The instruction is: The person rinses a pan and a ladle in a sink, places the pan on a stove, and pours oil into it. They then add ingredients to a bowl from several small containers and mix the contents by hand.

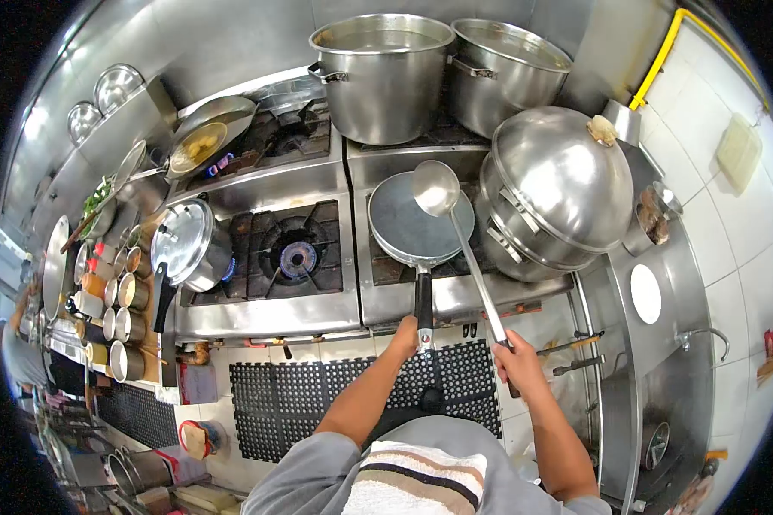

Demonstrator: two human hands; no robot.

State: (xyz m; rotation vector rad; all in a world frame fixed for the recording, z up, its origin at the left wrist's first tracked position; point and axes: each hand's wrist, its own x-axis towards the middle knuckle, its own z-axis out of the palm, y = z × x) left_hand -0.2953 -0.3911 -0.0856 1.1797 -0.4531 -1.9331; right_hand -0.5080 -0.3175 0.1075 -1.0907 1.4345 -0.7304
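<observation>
My right hand [517,362] is wrapped round the dark grip of a long-handled metal ladle [438,188]. The ladle's bowl is over a grey frying pan [404,213], which appears to be stacked on another pan on the front right burner. The pan's black handle [423,296] points towards me. My left hand [401,340] is closed at the stove's front edge, just left of that handle's end. What its fingers grip, if anything, is hidden.
Two tall stockpots [385,94] stand at the back. A domed steamer pot [567,189] is right of the pan. Left are a lit burner [298,259], a pressure cooker [183,240], a wok [210,124] with a strainer [199,148], and several small containers [132,292].
</observation>
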